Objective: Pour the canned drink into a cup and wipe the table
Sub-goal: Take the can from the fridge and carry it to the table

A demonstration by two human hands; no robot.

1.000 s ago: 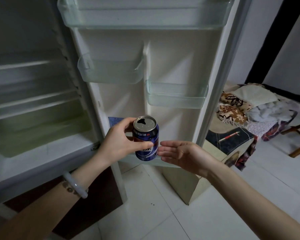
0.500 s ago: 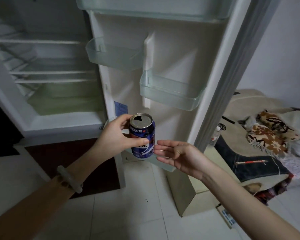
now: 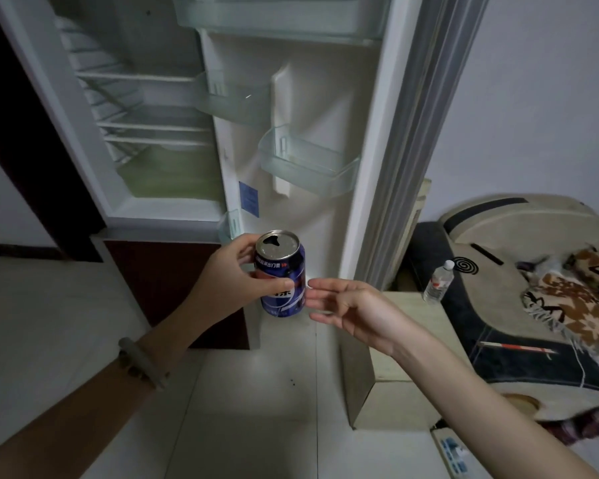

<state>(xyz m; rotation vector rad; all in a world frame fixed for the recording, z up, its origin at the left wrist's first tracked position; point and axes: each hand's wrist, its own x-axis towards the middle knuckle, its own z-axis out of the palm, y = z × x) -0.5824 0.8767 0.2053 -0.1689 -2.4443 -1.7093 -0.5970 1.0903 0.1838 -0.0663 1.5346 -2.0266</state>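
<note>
Can held upright by open fridge, no cup or desk in view.

L hand (image 3: 234,281) fingers wrapped the can (image 3: 281,273), w/ its open top up, prob. to keep the drink in; R hand (image 3: 353,309) was spread beside it, fingers apart, tips just off the can's side, gripping nothing. Fridge door (image 3: 312,108) edge stood close behind; floor (image 3: 239,409) below gave free room to step back.
</note>
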